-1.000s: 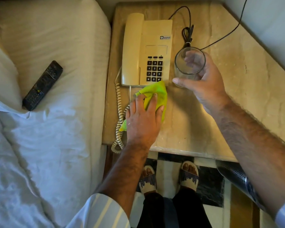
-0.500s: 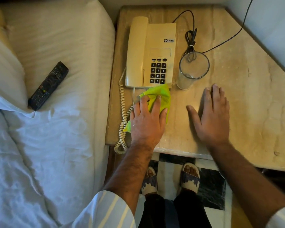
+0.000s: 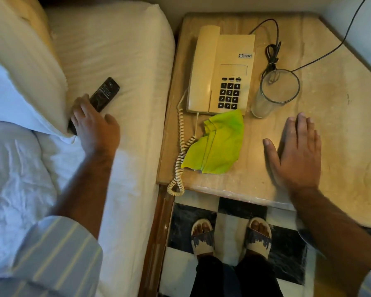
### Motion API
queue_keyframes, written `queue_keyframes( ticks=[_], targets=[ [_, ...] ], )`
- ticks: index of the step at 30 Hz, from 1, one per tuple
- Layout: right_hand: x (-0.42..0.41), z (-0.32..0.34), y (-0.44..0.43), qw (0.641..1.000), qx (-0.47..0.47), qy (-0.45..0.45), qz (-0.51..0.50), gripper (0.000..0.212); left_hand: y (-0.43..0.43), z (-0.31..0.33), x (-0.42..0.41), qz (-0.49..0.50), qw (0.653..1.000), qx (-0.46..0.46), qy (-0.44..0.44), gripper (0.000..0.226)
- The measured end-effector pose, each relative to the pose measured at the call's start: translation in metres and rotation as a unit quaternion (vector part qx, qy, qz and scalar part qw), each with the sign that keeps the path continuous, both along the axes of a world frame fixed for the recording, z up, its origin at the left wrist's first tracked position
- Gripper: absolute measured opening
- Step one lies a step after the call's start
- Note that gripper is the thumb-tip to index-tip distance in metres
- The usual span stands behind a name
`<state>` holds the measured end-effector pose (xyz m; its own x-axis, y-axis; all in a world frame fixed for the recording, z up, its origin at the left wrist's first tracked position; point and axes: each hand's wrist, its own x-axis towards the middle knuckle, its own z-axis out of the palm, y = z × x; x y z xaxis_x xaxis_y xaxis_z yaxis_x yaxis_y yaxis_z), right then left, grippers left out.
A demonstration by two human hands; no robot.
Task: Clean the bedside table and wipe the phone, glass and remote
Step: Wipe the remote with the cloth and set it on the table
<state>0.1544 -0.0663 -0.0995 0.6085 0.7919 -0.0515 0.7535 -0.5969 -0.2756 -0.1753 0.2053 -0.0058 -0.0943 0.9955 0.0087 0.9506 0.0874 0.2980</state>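
Cream plastic and pale veined stone fill the scene: a corded phone [image 3: 221,71] sits on the bedside table [image 3: 341,125], handset in its cradle on the left side, and a small white sticker on its body reads "beetel" beside a round logo. Below a blank panel the black keys show white figures, 1 to 9 in three rows, then *, 0 and #; the three small keys above them are too small to read. Its coiled cord [image 3: 179,151] runs down the table's left edge and loops off the front, and a thin black cable [image 3: 272,54] lies bunched behind the clear glass [image 3: 274,94], which stands upright just right of the phone. A crumpled lime-green cloth [image 3: 217,144] lies loose on the stone in front of the phone, its top corner touching the phone's front edge, with no hand on it. The right hand [image 3: 296,155] rests flat and open on the tabletop, fingers spread slightly, near the glass but apart from it, holding nothing. The left hand [image 3: 94,125] is out over the bed [image 3: 120,50], fingers curled around the near end of the black remote [image 3: 104,95], which lies on the cream sheet beside a pillow [image 3: 19,67]; its button markings are too blurred to read. A striped sleeve [image 3: 51,258] covers the left forearm, and two sandalled feet [image 3: 230,234] stand on black-and-white floor tiles
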Motion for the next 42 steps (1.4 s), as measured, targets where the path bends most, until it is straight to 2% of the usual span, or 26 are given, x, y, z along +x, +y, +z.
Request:
queue_keyframes(
  ticks=[3, 7, 9, 12, 15, 17, 19, 20, 22, 24, 25, 26, 28, 32, 33, 34, 36, 37, 39, 42],
  targets=[
    [0.001, -0.002, 0.0, 1.0, 0.004, 0.0, 0.001, 0.084, 0.021, 0.006, -0.014, -0.021, 0.999, -0.027, 0.019, 0.061],
    [0.001, -0.002, -0.001, 1.0, 0.016, 0.01, 0.003, 0.084, 0.024, 0.008, -0.017, -0.056, 0.997, -0.017, 0.059, 0.049],
    [0.001, 0.001, 0.0, 1.0, 0.012, 0.022, 0.003, 0.084, 0.015, 0.01, -0.014, -0.052, 0.998, -0.003, 0.042, 0.05],
    [0.001, 0.012, 0.003, 0.993, 0.057, 0.104, -0.029, 0.073, -0.015, 0.015, -0.001, -0.049, 0.996, 0.032, -0.073, 0.048],
    [-0.013, 0.032, -0.004, 0.962, 0.171, 0.202, -0.069, 0.04, -0.071, 0.028, 0.036, -0.057, 0.971, 0.005, -0.233, 0.041],
    [-0.033, 0.05, -0.011, 0.919, 0.204, 0.32, -0.104, 0.025, -0.118, 0.038, 0.068, -0.097, 0.949, -0.031, -0.298, 0.041],
    [-0.055, 0.067, -0.014, 0.843, 0.226, 0.467, -0.138, 0.021, -0.164, 0.045, 0.1, -0.154, 0.927, -0.085, -0.331, 0.045],
    [-0.066, 0.074, -0.015, 0.788, 0.244, 0.543, -0.155, 0.027, -0.184, 0.046, 0.114, -0.173, 0.919, -0.112, -0.336, 0.045],
    [-0.082, 0.085, -0.016, 0.646, 0.297, 0.675, -0.194, 0.047, -0.217, 0.043, 0.139, -0.172, 0.906, -0.165, -0.351, 0.042],
    [-0.085, 0.093, -0.019, 0.519, 0.347, 0.742, -0.244, 0.062, -0.242, 0.038, 0.165, -0.155, 0.894, -0.224, -0.357, 0.042],
    [-0.082, 0.096, -0.021, 0.476, 0.357, 0.757, -0.271, 0.065, -0.251, 0.036, 0.175, -0.154, 0.893, -0.239, -0.349, 0.041],
    [-0.077, 0.097, -0.022, 0.451, 0.362, 0.762, -0.292, 0.064, -0.258, 0.036, 0.185, -0.16, 0.897, -0.241, -0.334, 0.041],
    [-0.063, 0.102, -0.023, 0.44, 0.374, 0.756, -0.308, 0.057, -0.266, 0.036, 0.201, -0.183, 0.909, -0.225, -0.299, 0.042],
    [-0.041, 0.107, -0.018, 0.438, 0.4, 0.728, -0.344, 0.047, -0.266, 0.036, 0.225, -0.262, 0.914, -0.214, -0.222, 0.057],
    [-0.036, 0.106, -0.018, 0.424, 0.4, 0.73, -0.355, 0.049, -0.265, 0.038, 0.23, -0.288, 0.922, -0.19, -0.177, 0.059],
    [-0.034, 0.104, -0.017, 0.394, 0.398, 0.747, -0.36, 0.053, -0.26, 0.038, 0.229, -0.297, 0.935, -0.151, -0.125, 0.061],
    [-0.027, 0.097, -0.017, 0.33, 0.398, 0.775, -0.364, 0.055, -0.24, 0.033, 0.223, -0.25, 0.964, -0.076, -0.052, 0.068],
    [-0.022, 0.094, -0.019, 0.324, 0.4, 0.773, -0.372, 0.053, -0.227, 0.027, 0.218, -0.214, 0.974, -0.063, -0.029, 0.069],
    [-0.014, 0.089, -0.022, 0.34, 0.398, 0.765, -0.375, 0.047, -0.202, 0.01, 0.205, -0.175, 0.978, -0.108, 0.029, 0.071],
    [-0.009, 0.086, -0.032, 0.337, 0.366, 0.786, -0.368, 0.042, -0.187, -0.018, 0.192, -0.209, 0.952, -0.188, 0.124, 0.074]
  ],
)
